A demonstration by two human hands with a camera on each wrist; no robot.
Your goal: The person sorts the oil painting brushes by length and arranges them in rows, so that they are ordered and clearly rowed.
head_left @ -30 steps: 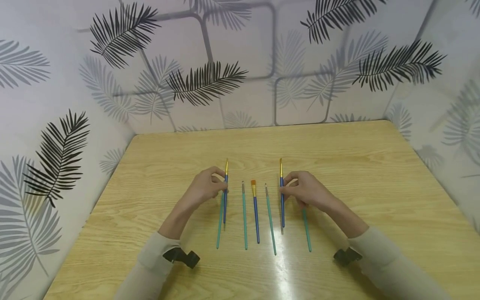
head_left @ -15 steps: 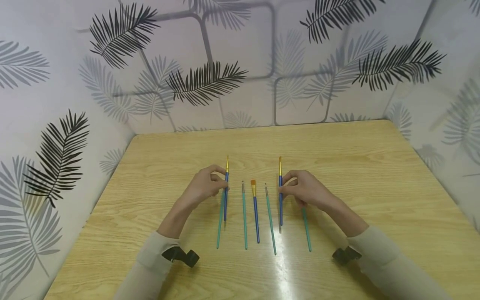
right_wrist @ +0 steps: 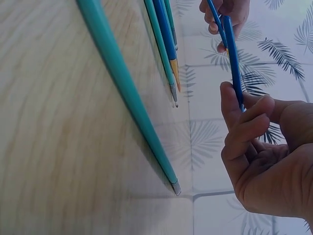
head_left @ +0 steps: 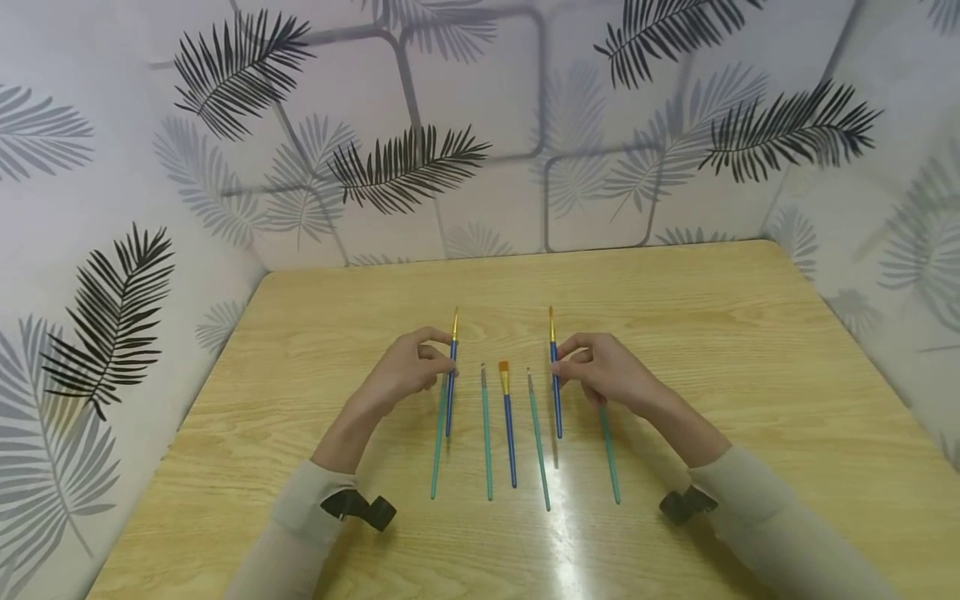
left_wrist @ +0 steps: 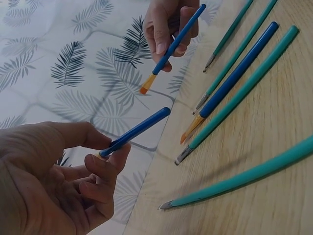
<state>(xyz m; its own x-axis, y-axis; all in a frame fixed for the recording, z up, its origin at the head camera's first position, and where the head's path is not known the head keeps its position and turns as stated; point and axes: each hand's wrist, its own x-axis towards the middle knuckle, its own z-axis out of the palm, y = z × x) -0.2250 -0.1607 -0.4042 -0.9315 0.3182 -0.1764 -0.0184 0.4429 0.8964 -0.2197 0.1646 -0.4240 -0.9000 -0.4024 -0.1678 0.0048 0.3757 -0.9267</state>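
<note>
My left hand (head_left: 408,368) pinches a blue-handled paintbrush (head_left: 451,392), its gold ferrule pointing toward the wall. The left wrist view shows thumb and fingers closed on that brush (left_wrist: 142,128) near the ferrule. On the other side, my right hand (head_left: 617,373) pinches a second blue paintbrush (head_left: 557,400), also bristles away from me; its handle (right_wrist: 234,58) stands clear of the table in the right wrist view. A teal paintbrush (head_left: 437,458) lies below the left hand, another teal paintbrush (head_left: 611,462) below the right, each partly hidden in the head view.
Between the hands, a blue flat paintbrush (head_left: 510,442) lies on the wooden table (head_left: 337,317), flanked by a teal brush (head_left: 487,446) and another teal brush (head_left: 539,450). A leaf-patterned wall (head_left: 495,200) borders the table's back and sides.
Both held brushes have risen and shifted slightly toward the wall. The right hand's brush has also moved left, toward the middle. The brushes on the table stay in place.
</note>
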